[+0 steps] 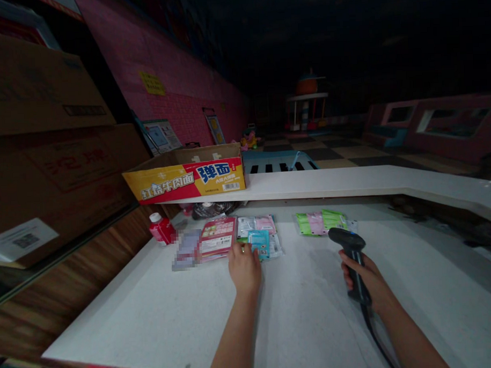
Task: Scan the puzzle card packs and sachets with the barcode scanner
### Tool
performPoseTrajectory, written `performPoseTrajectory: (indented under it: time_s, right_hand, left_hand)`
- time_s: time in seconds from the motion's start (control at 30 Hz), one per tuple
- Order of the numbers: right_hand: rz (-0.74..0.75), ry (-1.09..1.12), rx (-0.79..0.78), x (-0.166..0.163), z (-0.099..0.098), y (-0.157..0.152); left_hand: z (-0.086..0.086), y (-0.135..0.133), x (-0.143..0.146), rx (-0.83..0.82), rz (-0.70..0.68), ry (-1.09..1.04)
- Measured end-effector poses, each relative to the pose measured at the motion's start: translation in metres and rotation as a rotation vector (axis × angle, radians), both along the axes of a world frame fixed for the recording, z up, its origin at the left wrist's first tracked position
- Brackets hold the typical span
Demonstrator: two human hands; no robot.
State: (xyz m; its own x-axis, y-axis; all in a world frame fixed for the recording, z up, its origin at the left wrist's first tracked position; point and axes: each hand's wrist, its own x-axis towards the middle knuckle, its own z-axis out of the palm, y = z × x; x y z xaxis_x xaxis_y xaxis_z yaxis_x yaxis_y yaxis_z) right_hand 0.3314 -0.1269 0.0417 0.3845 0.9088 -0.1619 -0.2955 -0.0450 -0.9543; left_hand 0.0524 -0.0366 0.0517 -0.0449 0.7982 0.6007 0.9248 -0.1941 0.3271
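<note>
The right hand (369, 281) wraps the handle of a barcode scanner (354, 249), probably light, rigid and best held there; left on the white counter (305, 289), the loosely curled left hand (245, 267) (grip unclear) meets a blue packet (260, 239), likely thin, slippery, edge-pinchable

The scanner (348, 239) is dark, matt-looking plastic, its cable (368, 323) smooth and rubbery. The blue packet (260, 241), the red packet (219, 236) and the green-and-pink packets (321, 222) look like thin, glossy plastic film. The bench (165, 315) is smooth, with a faint sheen. The noodle carton (189, 180) is printed cardboard, the brown cartons (68, 174) duller, matt cardboard. The side panel (83, 281) shows wood grain; the bottle (161, 230) looks like smooth plastic
</note>
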Motion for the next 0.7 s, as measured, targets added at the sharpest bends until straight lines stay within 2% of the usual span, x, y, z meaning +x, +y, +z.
performPoseTrajectory:
  time_s: [0.17, 0.23, 0.37, 0.5, 0.7]
  right_hand:
    - [-0.008, -0.005, -0.004, 0.000, 0.000, -0.001]
    - [-0.008, 0.003, 0.005, 0.000, 0.000, -0.001]
    - [0.001, 0.021, -0.008, 0.001, 0.001, 0.001]
    - [-0.009, 0.011, -0.022, 0.000, 0.004, 0.001]
    - [0.002, 0.019, -0.042, 0.001, 0.004, 0.000]
  left_hand:
    - [-0.006, 0.000, 0.012, -0.134, -0.297, 0.231]
    - [-0.012, 0.002, 0.015, -0.189, -0.337, 0.277]
    - [-0.020, 0.001, 0.018, -0.271, -0.280, 0.301]
    - [-0.024, -0.002, 0.016, -0.280, -0.247, 0.272]
    - [-0.022, -0.004, 0.016, -0.264, -0.195, 0.226]
